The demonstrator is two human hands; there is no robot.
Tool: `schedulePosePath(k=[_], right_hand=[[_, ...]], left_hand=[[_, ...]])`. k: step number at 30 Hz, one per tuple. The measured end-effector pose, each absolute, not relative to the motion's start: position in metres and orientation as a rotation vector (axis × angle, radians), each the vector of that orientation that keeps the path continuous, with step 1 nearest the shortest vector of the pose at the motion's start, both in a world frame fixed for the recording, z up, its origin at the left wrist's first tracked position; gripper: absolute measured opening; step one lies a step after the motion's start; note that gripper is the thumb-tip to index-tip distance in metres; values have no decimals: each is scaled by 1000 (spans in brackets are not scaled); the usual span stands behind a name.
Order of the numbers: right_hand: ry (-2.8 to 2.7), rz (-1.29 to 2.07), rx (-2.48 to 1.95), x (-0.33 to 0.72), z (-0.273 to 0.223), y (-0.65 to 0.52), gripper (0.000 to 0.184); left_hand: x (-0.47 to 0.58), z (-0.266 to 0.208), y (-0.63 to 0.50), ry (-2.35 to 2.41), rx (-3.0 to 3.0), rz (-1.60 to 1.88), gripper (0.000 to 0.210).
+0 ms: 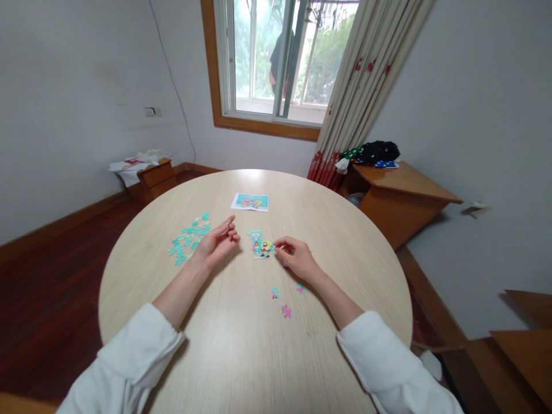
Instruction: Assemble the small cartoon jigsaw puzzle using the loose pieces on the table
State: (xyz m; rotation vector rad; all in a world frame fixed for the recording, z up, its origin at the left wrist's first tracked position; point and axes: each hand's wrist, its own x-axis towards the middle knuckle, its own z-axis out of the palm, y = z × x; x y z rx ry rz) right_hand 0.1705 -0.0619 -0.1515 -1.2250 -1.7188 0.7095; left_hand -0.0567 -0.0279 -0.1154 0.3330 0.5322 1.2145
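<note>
Teal puzzle section point(256, 244), part-assembled, on pale surface point(233, 356), between the hands. Right hand point(297, 257): fingers narrow at the section's right edge; whether gripping anything, cannot tell. Left hand point(215, 247): slack, half-wide, empty. Step, apparently: edge-joining; next move calls for careful alignment.

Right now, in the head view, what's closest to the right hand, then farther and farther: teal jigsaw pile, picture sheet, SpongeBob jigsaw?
1. SpongeBob jigsaw, beside the right hand.
2. Picture sheet, beyond the jigsaw.
3. Teal jigsaw pile, far left.
</note>
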Motion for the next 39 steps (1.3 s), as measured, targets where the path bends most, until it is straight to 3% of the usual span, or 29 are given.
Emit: schedulePosePath(k=[29,39], right_hand=[[-1743,695,-1241,170,-150,-63,14],[-1752,703,-1240,170,-150,-64,14]], left_hand=[[-56,-115,-26,666,261,1244,20],[-56,-113,-27,638,285,1234,11]])
